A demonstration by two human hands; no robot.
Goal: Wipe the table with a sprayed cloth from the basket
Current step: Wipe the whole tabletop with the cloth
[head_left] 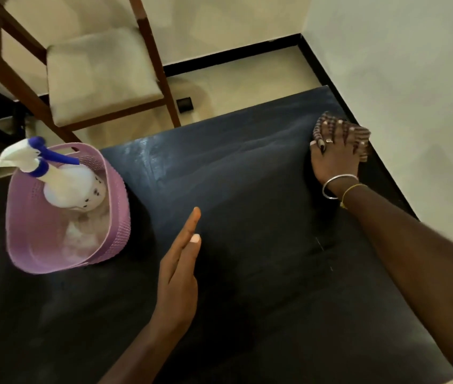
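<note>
Two hands in view: right hand (333,155) presses cloth (358,134) flat on desk (247,189), evidently wiping; left hand (178,273) empty, fingers extended, beside basket (114,217).

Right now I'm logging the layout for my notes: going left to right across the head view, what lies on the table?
Purple basket holding the spray bottle → left hand, flat and empty → right hand pressing the striped cloth at the table far right corner.
</note>
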